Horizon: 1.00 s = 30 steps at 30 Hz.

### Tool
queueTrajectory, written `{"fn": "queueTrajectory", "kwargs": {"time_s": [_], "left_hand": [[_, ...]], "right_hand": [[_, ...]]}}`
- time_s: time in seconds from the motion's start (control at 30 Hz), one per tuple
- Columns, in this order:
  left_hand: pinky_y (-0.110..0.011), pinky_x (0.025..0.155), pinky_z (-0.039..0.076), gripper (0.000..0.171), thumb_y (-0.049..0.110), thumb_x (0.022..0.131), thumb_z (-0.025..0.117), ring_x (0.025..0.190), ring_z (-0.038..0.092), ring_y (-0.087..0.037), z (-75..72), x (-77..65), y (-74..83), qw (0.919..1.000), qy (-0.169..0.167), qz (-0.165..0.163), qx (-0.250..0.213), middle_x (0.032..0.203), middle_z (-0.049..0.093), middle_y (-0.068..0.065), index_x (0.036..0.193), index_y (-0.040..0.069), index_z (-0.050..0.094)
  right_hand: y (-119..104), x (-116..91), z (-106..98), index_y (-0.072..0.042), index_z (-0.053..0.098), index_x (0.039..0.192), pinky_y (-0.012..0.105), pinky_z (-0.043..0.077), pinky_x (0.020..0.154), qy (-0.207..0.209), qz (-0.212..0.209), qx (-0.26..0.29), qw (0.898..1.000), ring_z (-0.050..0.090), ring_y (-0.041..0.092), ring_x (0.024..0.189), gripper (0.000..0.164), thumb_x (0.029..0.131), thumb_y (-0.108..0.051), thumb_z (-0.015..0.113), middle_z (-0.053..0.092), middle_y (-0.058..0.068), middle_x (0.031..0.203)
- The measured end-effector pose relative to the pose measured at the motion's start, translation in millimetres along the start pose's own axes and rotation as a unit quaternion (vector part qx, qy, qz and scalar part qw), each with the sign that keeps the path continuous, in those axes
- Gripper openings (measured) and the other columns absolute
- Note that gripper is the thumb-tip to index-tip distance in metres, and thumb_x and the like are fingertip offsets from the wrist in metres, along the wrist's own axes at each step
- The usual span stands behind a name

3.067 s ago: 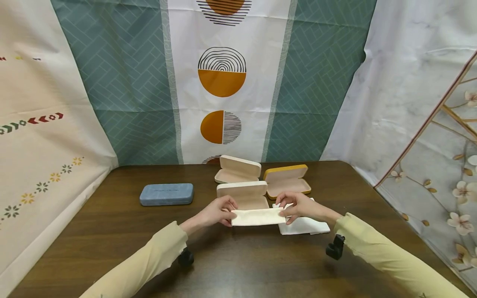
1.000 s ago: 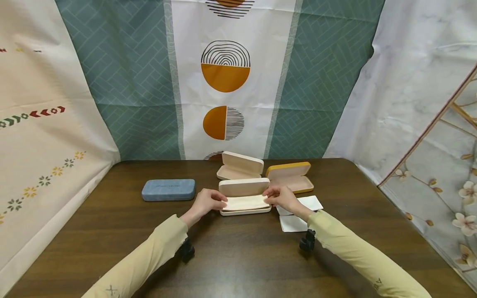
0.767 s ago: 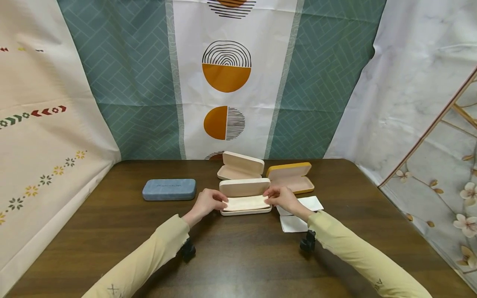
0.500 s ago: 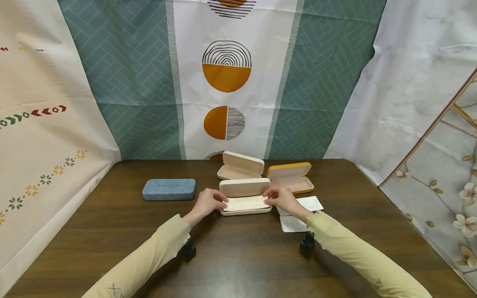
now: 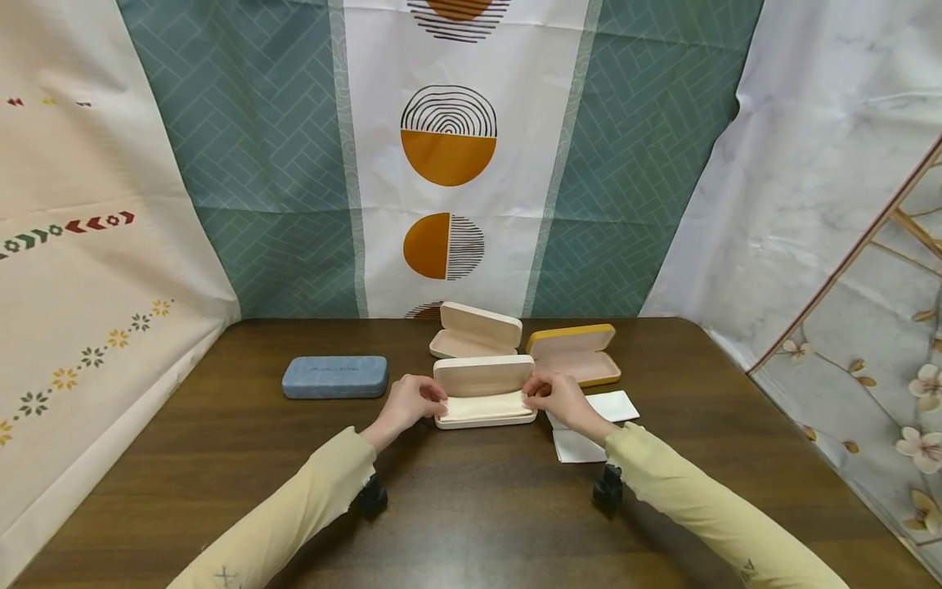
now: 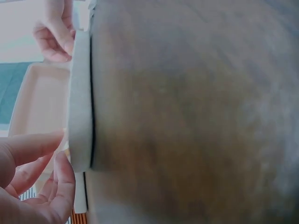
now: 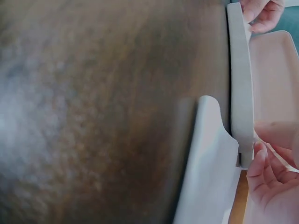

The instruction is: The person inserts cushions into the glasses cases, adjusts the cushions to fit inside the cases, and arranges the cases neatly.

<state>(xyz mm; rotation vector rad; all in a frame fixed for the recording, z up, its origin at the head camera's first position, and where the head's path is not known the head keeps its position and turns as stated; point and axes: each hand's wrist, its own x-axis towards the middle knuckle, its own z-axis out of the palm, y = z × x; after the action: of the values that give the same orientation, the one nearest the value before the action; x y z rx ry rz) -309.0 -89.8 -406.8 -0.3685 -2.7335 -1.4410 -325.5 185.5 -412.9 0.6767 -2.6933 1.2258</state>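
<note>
A folded cream cloth (image 5: 486,406) lies in the bottom half of an open white glasses case (image 5: 484,376) at mid-table. My left hand (image 5: 409,406) pinches the cloth's left end between thumb and fingers. At the other end my right hand (image 5: 565,399) pinches the cloth the same way. In the left wrist view the thumb and fingers of my left hand (image 6: 39,177) meet at the corner of the case's pale outer wall (image 6: 81,102). The right wrist view has my right hand (image 7: 275,163) at the opposite corner; the cloth is mostly hidden there.
Behind stand another open white glasses case (image 5: 477,331) and an open yellow glasses case (image 5: 576,353). A closed blue glasses case (image 5: 334,377) lies to the left. Folded white cloths (image 5: 585,446) lie beside and under my right forearm. A patterned curtain hangs behind the table.
Earlier, both hands held the cloth in front of the case; they have since moved it back and down into the case. Over the last second the hands have barely moved.
</note>
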Motion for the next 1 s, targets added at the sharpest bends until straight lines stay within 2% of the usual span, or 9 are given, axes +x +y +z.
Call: {"fn": "queueTrajectory", "kwargs": {"time_s": [0.13,0.23,0.4,0.57,0.73,0.87,0.9,1.0], "left_hand": [[-0.03,0.053,0.05,0.013,-0.002,0.069,0.076,0.057,0.057,-0.016,-6.9,-0.7,0.9,0.9994,0.016,-0.005,-0.031,0.071,0.062,-0.003,0.078,-0.001,0.067],[-0.032,0.056,0.051,0.014,-0.001,0.07,0.076,0.06,0.059,-0.017,-12.1,-1.4,1.4,0.9967,0.035,-0.028,-0.068,0.074,0.062,-0.005,0.08,-0.002,0.066],[-0.034,0.06,0.051,0.024,0.003,0.071,0.076,0.069,0.059,-0.021,-15.4,-3.7,2.1,0.9849,0.079,-0.063,-0.141,0.082,0.06,-0.011,0.089,-0.004,0.061],[-0.035,0.064,0.051,0.043,0.011,0.071,0.078,0.08,0.058,-0.024,-8.9,-2.9,1.4,0.9718,0.118,-0.064,-0.194,0.096,0.056,-0.019,0.104,-0.005,0.054],[-0.038,0.069,0.05,0.047,0.023,0.073,0.078,0.085,0.056,-0.025,-0.1,-1.3,2.3,0.9625,0.142,-0.076,-0.218,0.098,0.056,-0.015,0.105,-0.002,0.055],[-0.042,0.072,0.048,0.046,0.03,0.074,0.076,0.087,0.056,-0.031,6.1,0.8,4.6,0.9543,0.148,-0.087,-0.245,0.097,0.055,-0.014,0.103,0.0,0.056],[-0.042,0.073,0.048,0.046,0.031,0.074,0.075,0.086,0.056,-0.032,7.4,1.4,5.1,0.9529,0.15,-0.089,-0.249,0.097,0.055,-0.014,0.103,0.0,0.056],[-0.041,0.072,0.048,0.047,0.033,0.074,0.075,0.084,0.056,-0.032,10.9,3.6,5.7,0.9504,0.155,-0.096,-0.251,0.096,0.054,-0.013,0.101,0.0,0.057]], "right_hand": [[-1.9,0.1,-4.8,-0.001,0.065,0.084,0.028,0.046,0.06,0.025,0.015,0.021,0.999,0.055,0.016,0.068,0.009,0.076,-0.001,0.07,0.06,0.002,0.077],[-3.2,0.1,-7.0,0.002,0.063,0.087,0.032,0.049,0.06,0.047,0.038,0.057,0.997,0.057,0.018,0.069,0.012,0.077,-0.001,0.07,0.061,0.004,0.079],[-3.3,-1.2,-5.7,0.008,0.054,0.098,0.036,0.051,0.062,0.078,0.075,0.143,0.984,0.059,0.023,0.074,0.026,0.08,-0.004,0.069,0.057,0.013,0.088],[-7.2,0.0,-0.6,0.007,0.045,0.114,0.041,0.049,0.071,0.113,0.101,0.203,0.968,0.057,0.029,0.088,0.042,0.086,-0.018,0.065,0.052,0.02,0.103],[-14.7,2.8,7.4,0.006,0.043,0.12,0.044,0.045,0.079,0.13,0.122,0.247,0.953,0.051,0.038,0.099,0.048,0.09,-0.027,0.059,0.048,0.024,0.11],[-16.4,3.1,14.6,0.006,0.046,0.116,0.042,0.047,0.077,0.154,0.114,0.245,0.95,0.052,0.038,0.096,0.051,0.089,-0.035,0.058,0.049,0.024,0.107],[-16.7,2.5,16.0,0.005,0.047,0.113,0.04,0.048,0.074,0.164,0.102,0.248,0.949,0.053,0.035,0.092,0.051,0.088,-0.037,0.058,0.05,0.023,0.104],[-19.0,1.3,18.7,0.006,0.048,0.111,0.039,0.049,0.073,0.179,0.102,0.249,0.946,0.053,0.034,0.09,0.053,0.087,-0.041,0.058,0.049,0.023,0.102]]}}
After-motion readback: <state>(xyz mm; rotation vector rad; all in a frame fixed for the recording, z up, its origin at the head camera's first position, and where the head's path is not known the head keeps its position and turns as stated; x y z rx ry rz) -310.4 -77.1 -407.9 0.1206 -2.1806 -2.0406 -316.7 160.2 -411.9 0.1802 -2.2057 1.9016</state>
